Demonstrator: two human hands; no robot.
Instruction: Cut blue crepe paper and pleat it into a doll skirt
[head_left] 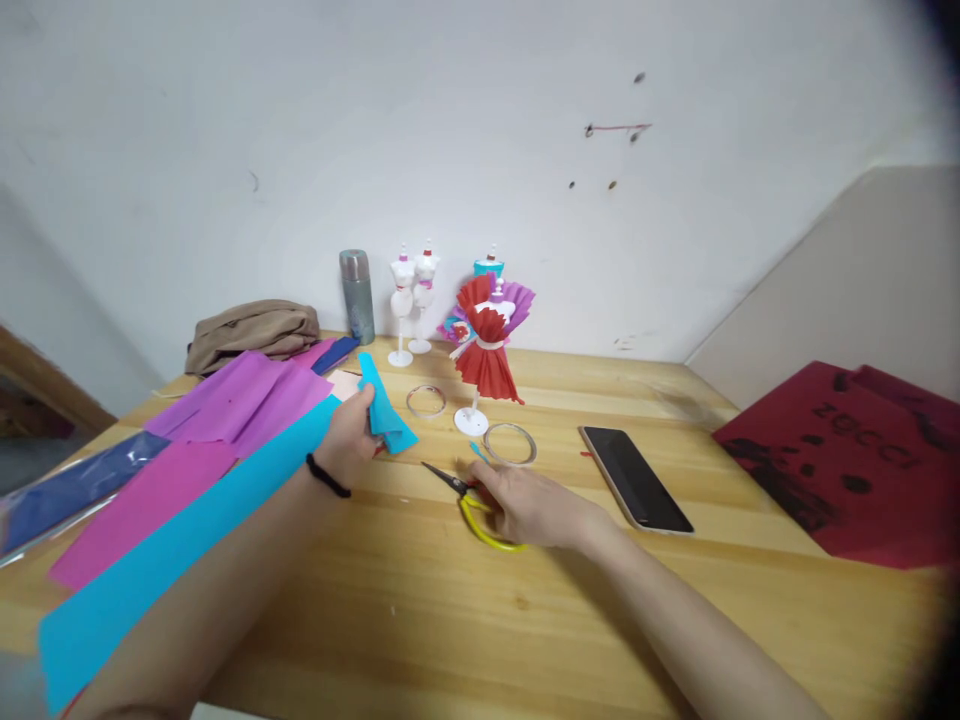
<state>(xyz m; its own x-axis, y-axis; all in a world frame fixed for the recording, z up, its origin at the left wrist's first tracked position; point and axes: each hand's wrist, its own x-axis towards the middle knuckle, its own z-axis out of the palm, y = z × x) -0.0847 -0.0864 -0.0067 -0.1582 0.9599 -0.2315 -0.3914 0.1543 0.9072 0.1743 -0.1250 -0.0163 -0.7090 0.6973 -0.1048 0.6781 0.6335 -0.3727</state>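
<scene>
My left hand (350, 432), with a black band at the wrist, is closed on the end of a long strip of blue crepe paper (187, 540). The strip runs back under my forearm toward the lower left, and its short end stands up past my fingers. At the middle of the table, my right hand (517, 500) grips the yellow handles of the scissors (480, 530). Their dark blades point left toward the blue paper, apart from it. My palm hides part of the handles. Behind stands a small mannequin (472, 421) in a red pleated paper dress (491, 372).
Silver wire rings (426, 401) lie near the mannequin. Two bare white mannequins (402, 300) and a flask (358, 300) stand by the wall. Purple paper (247, 400) and brown cloth (251, 335) are at left. A phone (637, 480) and a red bag (862, 470) lie right.
</scene>
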